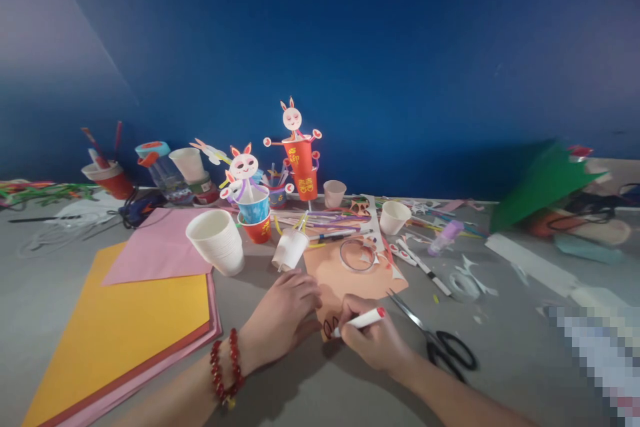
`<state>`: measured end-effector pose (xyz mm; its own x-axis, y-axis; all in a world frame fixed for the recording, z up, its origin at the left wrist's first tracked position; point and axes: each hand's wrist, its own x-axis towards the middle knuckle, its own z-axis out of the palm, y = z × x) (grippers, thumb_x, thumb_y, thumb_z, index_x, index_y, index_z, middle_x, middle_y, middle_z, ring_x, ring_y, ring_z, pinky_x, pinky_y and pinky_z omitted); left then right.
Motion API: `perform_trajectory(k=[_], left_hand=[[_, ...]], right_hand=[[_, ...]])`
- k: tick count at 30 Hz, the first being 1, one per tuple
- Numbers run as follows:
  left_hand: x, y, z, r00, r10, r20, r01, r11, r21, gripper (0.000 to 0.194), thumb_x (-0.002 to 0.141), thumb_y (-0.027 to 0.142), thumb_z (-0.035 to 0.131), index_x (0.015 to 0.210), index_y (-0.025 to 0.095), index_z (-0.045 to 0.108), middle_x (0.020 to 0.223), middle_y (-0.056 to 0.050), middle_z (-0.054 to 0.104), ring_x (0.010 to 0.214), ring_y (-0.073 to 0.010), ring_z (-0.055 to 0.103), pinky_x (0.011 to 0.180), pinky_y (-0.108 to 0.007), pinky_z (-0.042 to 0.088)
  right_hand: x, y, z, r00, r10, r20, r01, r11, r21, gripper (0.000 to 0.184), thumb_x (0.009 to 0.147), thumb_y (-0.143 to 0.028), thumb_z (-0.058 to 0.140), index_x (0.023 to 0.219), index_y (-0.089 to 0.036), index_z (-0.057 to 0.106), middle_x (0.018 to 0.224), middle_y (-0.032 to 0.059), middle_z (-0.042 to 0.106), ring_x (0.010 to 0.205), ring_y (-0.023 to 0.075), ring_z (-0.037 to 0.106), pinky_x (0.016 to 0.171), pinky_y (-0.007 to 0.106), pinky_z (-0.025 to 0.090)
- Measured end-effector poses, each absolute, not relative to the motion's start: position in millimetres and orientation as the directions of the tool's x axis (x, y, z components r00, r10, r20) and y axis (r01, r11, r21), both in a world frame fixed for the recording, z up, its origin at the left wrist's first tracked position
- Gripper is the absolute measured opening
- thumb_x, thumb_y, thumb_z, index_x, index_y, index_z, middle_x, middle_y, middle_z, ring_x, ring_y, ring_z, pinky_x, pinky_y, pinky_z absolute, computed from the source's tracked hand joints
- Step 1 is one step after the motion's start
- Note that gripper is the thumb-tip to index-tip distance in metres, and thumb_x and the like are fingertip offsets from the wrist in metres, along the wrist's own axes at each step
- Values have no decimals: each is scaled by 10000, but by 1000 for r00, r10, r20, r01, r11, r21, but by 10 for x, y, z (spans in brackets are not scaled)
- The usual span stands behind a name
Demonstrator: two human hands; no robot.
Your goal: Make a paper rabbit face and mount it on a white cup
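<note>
My right hand (376, 340) is closed around a white marker with a red end (367, 318). Its tip is down at the near corner of an orange sheet of paper (345, 283), beside dark drawn loops (330, 327). My left hand (289, 307) lies on the left edge of that sheet, fingers stretched out, with a red bead bracelet at the wrist. A clear ring, perhaps a tape roll (357, 255), sits on the sheet's far part. To the right of my right hand lie scissors (425, 330) with black handles. A white cup on its side (290, 249) is just beyond my left hand.
Stacked white cups (216, 241) stand at left, near yellow paper (120, 320) and pink paper (160, 243). Farther back are rabbit-faced cup figures (299, 160), more cups, pipe cleaners and pens. A glue stick (445, 238) and paper scraps lie right, before the blue wall.
</note>
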<state>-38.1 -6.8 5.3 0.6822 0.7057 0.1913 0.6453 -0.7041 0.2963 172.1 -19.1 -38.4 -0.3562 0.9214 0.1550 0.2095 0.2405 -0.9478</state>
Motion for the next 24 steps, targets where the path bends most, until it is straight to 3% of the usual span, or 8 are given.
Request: perform_trajectory(k=[11, 24], left_hand=[[-392, -60, 34, 689, 694, 210, 633, -717, 292, 128, 882, 264, 671, 988, 195, 648, 1146, -56, 696, 1169, -254, 572, 1066, -433, 355], [-394, -63, 21, 684, 695, 223, 633, -717, 291, 146, 883, 279, 677, 1004, 203, 646, 1153, -54, 694, 1172, -250, 574, 1063, -425, 357]], right_hand=[[1734, -174, -399, -352, 920, 171, 277, 277, -920, 118, 726, -146, 489, 633, -214, 517, 573, -45, 561, 531, 117, 464, 517, 225, 318], [1727, -191, -380, -375, 912, 166, 226, 264, -938, 108, 704, -149, 488, 625, -223, 488, 601, -36, 587, 553, 127, 490, 532, 227, 341]])
